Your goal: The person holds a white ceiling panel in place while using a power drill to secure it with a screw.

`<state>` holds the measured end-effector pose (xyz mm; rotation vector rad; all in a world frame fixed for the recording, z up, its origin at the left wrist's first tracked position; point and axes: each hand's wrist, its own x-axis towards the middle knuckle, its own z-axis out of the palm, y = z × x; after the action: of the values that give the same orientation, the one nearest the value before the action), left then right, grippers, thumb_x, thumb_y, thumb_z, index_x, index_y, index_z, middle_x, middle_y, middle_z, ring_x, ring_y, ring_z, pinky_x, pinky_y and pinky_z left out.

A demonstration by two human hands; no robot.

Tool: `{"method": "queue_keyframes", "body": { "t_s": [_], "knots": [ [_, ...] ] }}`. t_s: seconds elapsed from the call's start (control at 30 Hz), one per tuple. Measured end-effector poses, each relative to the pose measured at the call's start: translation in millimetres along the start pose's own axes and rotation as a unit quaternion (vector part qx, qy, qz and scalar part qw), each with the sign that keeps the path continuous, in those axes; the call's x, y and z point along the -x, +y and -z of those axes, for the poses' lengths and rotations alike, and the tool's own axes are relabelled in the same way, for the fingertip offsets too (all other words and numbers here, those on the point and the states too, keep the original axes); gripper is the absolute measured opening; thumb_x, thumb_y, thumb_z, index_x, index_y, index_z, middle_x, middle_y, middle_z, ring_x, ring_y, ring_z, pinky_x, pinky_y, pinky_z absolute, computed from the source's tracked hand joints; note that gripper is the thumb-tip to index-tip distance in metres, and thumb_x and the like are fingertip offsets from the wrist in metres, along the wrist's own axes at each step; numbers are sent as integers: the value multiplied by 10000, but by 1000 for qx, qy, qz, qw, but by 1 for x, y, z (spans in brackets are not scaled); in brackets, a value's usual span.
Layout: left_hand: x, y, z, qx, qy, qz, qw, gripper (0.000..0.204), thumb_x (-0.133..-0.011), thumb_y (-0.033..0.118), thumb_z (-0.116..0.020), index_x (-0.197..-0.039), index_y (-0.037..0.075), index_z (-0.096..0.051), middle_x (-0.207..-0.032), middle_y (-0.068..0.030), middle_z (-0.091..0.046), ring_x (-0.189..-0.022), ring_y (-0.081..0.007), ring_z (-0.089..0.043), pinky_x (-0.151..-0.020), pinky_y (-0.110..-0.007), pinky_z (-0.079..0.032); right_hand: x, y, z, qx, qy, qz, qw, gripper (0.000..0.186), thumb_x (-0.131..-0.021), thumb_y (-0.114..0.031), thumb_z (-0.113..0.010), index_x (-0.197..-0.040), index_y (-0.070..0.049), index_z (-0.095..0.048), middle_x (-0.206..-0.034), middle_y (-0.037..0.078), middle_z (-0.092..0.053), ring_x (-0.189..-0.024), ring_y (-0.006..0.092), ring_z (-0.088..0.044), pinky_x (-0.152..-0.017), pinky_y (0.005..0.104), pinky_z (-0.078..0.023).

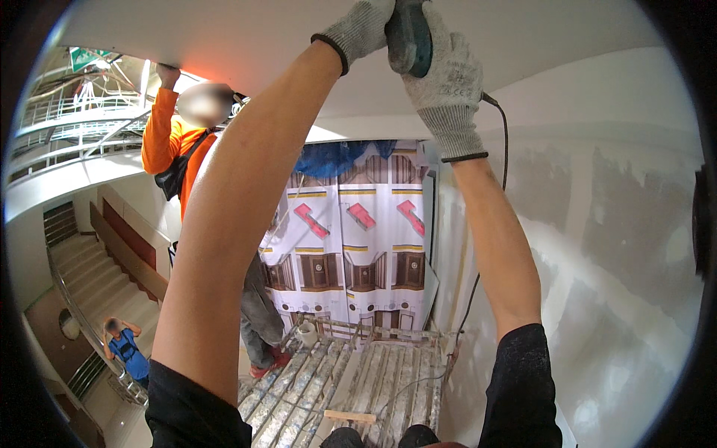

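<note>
Overhead at the top edge, my right hand point(448, 82), in a grey knit glove, is closed around a dark teal and black corded power tool point(408, 45). Its exact kind cannot be made out, as its upper end runs out of view. My left hand point(358, 30), gloved alike, is raised close against the tool's left side; its fingers are cut off by the top edge. Both arms reach up to the pale ceiling surface point(254, 45). A black cord point(506, 142) hangs down beside my right forearm.
Below lies a slatted, plaster-spattered platform point(351, 373) with a white bucket point(307, 334) and a wooden strip point(349, 416). A patched wall point(597, 246) stands right, printed sheeting point(358, 216) ahead. At left are an orange-sleeved person point(160, 134), stairs point(97, 276) and a blue-clad person point(131, 355) below.
</note>
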<state>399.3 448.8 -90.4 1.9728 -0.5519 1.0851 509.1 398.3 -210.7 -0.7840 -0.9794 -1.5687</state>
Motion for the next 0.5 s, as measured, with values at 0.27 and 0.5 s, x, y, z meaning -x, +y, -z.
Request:
{"method": "queue_keyframes", "body": {
  "t_s": [0.27,0.5],
  "knots": [
    [-6,1,0,8,48,36,998,399,-1005,474,-516,-887,122,-663,-777,-43,-678,-642,-198,-640,-656,-365,-570,-2,-1,4,-23,9,2,1000,837,-756,-176,-822,-1507,-125,-456,-996,147,-623,-892,344,-633,-770,489,-509],
    [43,-16,-16,-126,-35,5,991,420,-997,475,-546,-1201,111,-592,-1007,-118,-693,-943,-263,-670,-887,-387,-551,31,3,57,-141,-64,-46,987,837,-742,-183,-885,-1472,-48,-497,-1409,203,-583,-1282,355,-595,-1085,449,-481]
  ]
}}
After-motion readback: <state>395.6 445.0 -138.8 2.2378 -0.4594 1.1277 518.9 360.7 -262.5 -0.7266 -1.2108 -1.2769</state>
